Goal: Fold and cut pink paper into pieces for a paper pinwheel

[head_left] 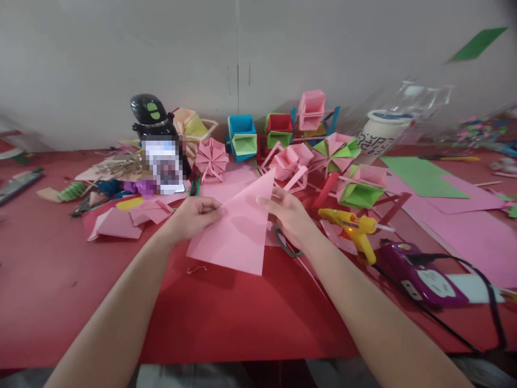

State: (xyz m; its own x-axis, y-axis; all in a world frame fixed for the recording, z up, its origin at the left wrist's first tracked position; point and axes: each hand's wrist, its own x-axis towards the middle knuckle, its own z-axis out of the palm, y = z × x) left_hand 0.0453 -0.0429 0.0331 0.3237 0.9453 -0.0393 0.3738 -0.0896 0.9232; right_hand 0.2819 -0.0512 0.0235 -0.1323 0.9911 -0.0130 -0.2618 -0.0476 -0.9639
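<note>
A sheet of pink paper [238,231] is held up in front of me, just over the red table, with its top right corner pointing upward. My left hand [197,215] pinches its left edge between thumb and fingers. On the opposite side, my right hand [286,213] grips the right edge, thumb in front and fingers behind. A dark green loop [286,245], perhaps a scissors handle, lies below my right hand. Behind the sheet stand folded pink paper pieces [212,158] and a pink paper construction [287,161].
A yellow hot glue gun [353,229] lies right of my right hand, near a purple power strip [424,272] with a black cable. Green paper [424,175] and pink sheets [468,231] are at right. A phone [163,164] leans on a black figure [151,116]; a white cup [382,134] stands behind.
</note>
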